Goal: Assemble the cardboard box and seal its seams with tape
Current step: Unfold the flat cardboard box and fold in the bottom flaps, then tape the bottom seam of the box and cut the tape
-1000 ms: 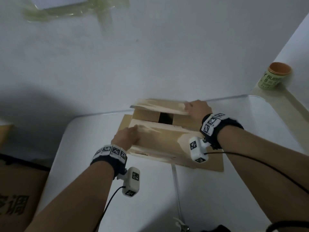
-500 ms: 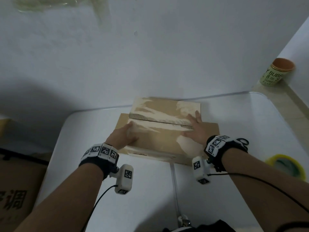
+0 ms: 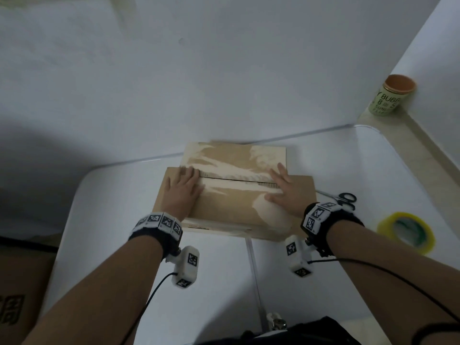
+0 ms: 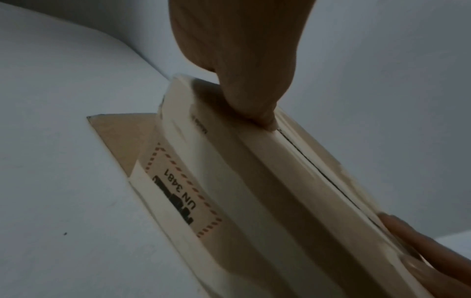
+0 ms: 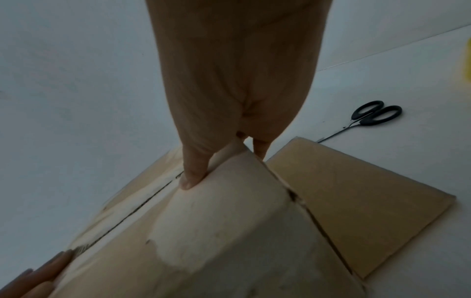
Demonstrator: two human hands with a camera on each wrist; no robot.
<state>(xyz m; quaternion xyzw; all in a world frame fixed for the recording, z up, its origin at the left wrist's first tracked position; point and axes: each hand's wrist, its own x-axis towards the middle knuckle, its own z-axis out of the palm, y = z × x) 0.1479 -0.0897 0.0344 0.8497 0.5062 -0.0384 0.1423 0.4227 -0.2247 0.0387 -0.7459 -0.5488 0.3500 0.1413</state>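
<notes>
1. Two hands lie flat on one cardboard box, which sits against the far edge of the white table.
2. One left hand, fingers straight, presses the box's top flaps at their left end, across the centre seam.
3. One right hand, fingers spread and straight, presses the flaps at the right end.
4. Two side flaps lie spread on the table, one at each end of the box.
5. One pair of black-handled scissors lies near the right edge.
6. One yellow tape roll sits just nearer than the scissors.
7. One green canister stands on the ledge beyond the far right corner.
</notes>
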